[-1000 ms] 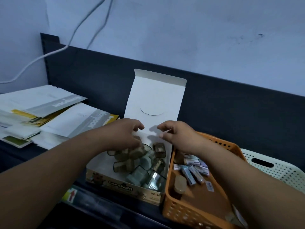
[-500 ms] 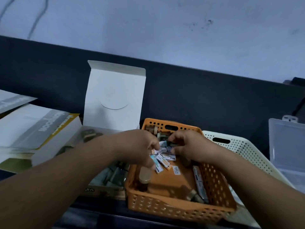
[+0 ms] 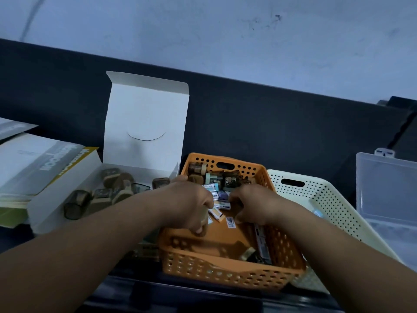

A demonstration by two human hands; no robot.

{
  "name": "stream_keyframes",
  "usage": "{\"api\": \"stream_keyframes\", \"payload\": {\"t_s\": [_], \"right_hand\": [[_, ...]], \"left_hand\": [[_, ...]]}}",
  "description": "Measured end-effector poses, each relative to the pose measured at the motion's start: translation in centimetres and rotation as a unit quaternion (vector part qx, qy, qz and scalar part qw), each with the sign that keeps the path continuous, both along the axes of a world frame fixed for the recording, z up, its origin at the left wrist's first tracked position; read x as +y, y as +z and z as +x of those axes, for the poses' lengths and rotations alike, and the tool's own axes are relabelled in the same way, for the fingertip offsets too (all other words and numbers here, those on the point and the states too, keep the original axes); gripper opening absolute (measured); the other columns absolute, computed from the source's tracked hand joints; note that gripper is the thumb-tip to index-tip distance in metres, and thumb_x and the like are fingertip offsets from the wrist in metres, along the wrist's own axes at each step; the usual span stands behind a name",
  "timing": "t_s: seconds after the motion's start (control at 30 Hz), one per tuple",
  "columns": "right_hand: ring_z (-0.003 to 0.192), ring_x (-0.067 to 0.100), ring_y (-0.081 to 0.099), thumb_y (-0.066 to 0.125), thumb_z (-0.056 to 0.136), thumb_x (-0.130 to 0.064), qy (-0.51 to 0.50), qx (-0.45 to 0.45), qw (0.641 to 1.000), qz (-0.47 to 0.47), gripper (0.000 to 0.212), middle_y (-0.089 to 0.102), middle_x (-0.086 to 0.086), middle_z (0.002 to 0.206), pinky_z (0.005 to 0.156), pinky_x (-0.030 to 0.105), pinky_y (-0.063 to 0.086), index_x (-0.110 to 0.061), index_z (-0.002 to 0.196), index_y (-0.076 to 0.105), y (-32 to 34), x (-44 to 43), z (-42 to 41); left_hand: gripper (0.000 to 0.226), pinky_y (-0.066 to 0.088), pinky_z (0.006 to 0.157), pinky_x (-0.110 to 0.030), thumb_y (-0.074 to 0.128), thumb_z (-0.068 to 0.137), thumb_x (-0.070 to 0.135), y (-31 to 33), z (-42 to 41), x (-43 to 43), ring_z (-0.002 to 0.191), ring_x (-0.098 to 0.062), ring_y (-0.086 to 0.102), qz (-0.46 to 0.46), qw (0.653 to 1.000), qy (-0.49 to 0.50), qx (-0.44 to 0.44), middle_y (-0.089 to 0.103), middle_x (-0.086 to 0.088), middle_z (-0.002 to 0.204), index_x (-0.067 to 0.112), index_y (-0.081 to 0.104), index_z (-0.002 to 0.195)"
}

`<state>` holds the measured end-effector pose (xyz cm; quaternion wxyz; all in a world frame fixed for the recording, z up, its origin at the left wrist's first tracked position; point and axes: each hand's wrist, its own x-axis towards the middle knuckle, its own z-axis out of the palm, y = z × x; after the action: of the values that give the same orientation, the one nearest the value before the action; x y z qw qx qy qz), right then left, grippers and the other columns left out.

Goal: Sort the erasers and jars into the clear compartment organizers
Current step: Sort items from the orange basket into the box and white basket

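Pickup: grips 1 jar (image 3: 204,218) in left hand (image 3: 191,204), curls right hand (image 3: 251,207) over erasers (image 3: 222,205) in orange basket (image 3: 225,275), hold unclear, likely gathering for clear organizer (image 3: 388,188)

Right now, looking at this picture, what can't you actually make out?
- Head view: whether the left hand grips anything; its curled fingers cover it.
- Head view: what the right hand holds; its own back hides the fingers.
- Head view: compartments of the clear organizer; the right edge cuts it off.
- Head view: print on the erasers; too small, blurred.
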<state>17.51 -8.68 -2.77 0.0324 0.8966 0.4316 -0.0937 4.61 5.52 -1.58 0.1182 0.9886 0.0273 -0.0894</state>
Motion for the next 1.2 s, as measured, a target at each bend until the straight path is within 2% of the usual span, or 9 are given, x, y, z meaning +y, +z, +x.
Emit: {"api": "stream_keyframes", "payload": {"t_s": [0.23,0.3,0.4,0.53,0.67,0.8,0.93,1.07,1.2], "right_hand": [[0.089,0.024,0.058,0.059,0.091,-0.031,0.023,-0.032,0.999,-0.037,0.015,0.054,0.004,0.106,0.076,0.035,0.051,-0.022,0.102,0.062,-0.9,-0.2,-0.1],[0.089,0.024,0.058,0.054,0.093,-0.032,0.026,-0.022,0.999,-0.039,0.018,0.050,0.006,0.110,0.075,0.035,0.050,-0.021,0.105,0.061,-1.1,0.0,-0.3],[0.098,0.023,0.057,0.070,0.083,-0.027,0.022,0.027,0.999,-0.029,0.037,0.051,0.003,0.115,0.085,0.038,0.053,-0.025,0.118,0.058,-0.6,0.0,-0.4],[0.094,0.009,0.060,0.078,0.077,-0.021,-0.013,0.144,0.982,0.125,0.038,0.061,-0.011,0.105,0.082,0.029,0.054,-0.033,0.109,0.059,1.8,0.0,-1.0],[0.087,0.002,0.060,0.081,0.076,-0.024,0.017,0.163,0.956,0.243,0.034,0.064,-0.015,0.097,0.069,0.016,0.048,-0.035,0.103,0.063,4.3,2.1,-2.4],[0.091,0.009,0.064,0.082,0.074,-0.021,0.058,0.199,0.934,0.290,0.037,0.066,-0.010,0.097,0.081,0.031,0.056,-0.033,0.103,0.063,5.4,5.6,-4.1],[0.091,0.014,0.063,0.081,0.075,-0.019,0.104,0.180,0.939,0.275,0.039,0.064,-0.009,0.099,0.085,0.037,0.055,-0.029,0.108,0.062,5.3,9.5,-5.8],[0.095,0.010,0.059,0.081,0.074,-0.027,0.141,0.137,0.954,0.226,0.048,0.060,-0.009,0.113,0.086,0.034,0.053,-0.032,0.116,0.059,4.3,12.3,-6.8],[0.110,0.013,0.057,0.077,0.079,-0.031,0.130,0.125,0.962,0.206,0.066,0.050,-0.008,0.137,0.093,0.032,0.049,-0.032,0.137,0.047,3.6,13.3,-6.9]], "left_hand": [[0.058,0.052,0.088,-0.027,0.075,0.079,0.018,-0.2,0.3,-0.4,0.104,-0.010,0.058,-0.139,0.987,0.025,-0.076,0.058,0.008,0.122,0.030,0.052,0.131],[0.057,0.053,0.089,-0.030,0.075,0.079,0.016,0.0,0.3,0.0,0.104,-0.011,0.059,-0.163,0.983,0.036,-0.081,0.058,0.007,0.123,0.031,0.054,0.130],[0.059,0.053,0.091,-0.031,0.075,0.077,0.012,0.2,0.2,0.6,0.109,-0.012,0.059,-0.193,0.976,0.060,-0.086,0.058,0.005,0.125,0.030,0.054,0.130],[0.059,0.056,0.080,-0.025,0.074,0.076,0.004,0.9,-0.5,1.8,0.098,-0.009,0.063,-0.242,0.960,0.099,-0.104,0.063,0.005,0.115,0.030,0.056,0.126],[0.049,0.052,0.064,-0.014,0.073,0.076,0.002,2.3,-2.2,4.3,0.085,-0.003,0.064,-0.275,0.939,0.143,-0.148,0.066,0.010,0.095,0.034,0.062,0.111],[0.050,0.053,0.083,-0.023,0.074,0.074,0.005,3.7,-5.0,7.2,0.099,-0.005,0.062,-0.214,0.940,0.172,-0.200,0.066,0.011,0.105,0.031,0.062,0.115],[0.052,0.054,0.084,-0.028,0.073,0.076,0.009,4.1,-7.9,10.3,0.099,-0.006,0.060,-0.164,0.939,0.222,-0.206,0.062,0.011,0.107,0.029,0.060,0.121],[0.055,0.050,0.086,-0.026,0.073,0.077,0.013,3.1,-9.5,11.9,0.101,-0.008,0.058,-0.114,0.951,0.242,-0.157,0.059,0.011,0.110,0.027,0.057,0.127],[0.060,0.045,0.087,-0.025,0.070,0.080,0.015,2.2,-9.9,12.2,0.115,-0.010,0.052,-0.110,0.951,0.254,-0.134,0.054,0.004,0.133,0.028,0.049,0.134]]}}
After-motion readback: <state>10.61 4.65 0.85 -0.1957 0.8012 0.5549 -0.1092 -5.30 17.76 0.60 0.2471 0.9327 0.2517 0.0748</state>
